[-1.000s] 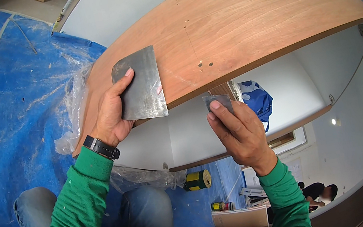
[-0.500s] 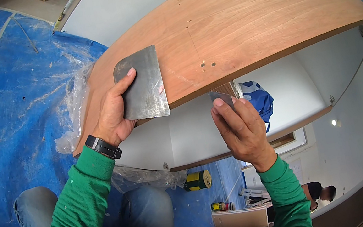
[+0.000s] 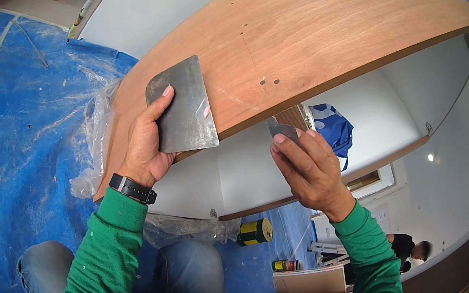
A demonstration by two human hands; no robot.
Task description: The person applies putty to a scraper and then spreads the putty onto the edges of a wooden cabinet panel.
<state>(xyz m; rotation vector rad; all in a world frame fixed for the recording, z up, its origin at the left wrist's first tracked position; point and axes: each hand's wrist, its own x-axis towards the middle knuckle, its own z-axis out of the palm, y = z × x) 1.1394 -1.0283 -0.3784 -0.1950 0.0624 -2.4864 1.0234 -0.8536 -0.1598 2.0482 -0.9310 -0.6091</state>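
Left hand [image 3: 147, 149] first: thumb lies across the face of a wide metal scraper blade [image 3: 183, 106], one fingertip peeks out at the blade's right edge, the rest of the fingers are curled behind it, so it's a firm pinch-type grip closed on the blade. The blade sits flat against the wooden panel [image 3: 320, 25], over its lower left part, with the blade's bottom edge hanging just past the panel's front edge. There's a black watch [image 3: 132, 188] on that wrist and a green sleeve [image 3: 94, 278] below it.

Right hand [image 3: 310, 167] is below the panel's front edge, fingers bunched and closed around a small narrow scraper [image 3: 283, 131]. Only the top bit of that little blade sticks out above the fingertips, and it's right up at the underside of the panel edge. Touching or just shy of it, I honestly can't tell from this angle.

Two small holes [image 3: 268, 81] in the panel sit just above that right hand, to the right of the big blade.

Left of the panel there's crumpled clear plastic [image 3: 92, 140] on a blue tarp [image 3: 8, 142]. Under the panel is a white surface [image 3: 239, 174]. Further below the panel, near the person's jeans-covered knees [image 3: 189, 280], there's a yellow and black can [image 3: 254, 232] lying on the tarp.
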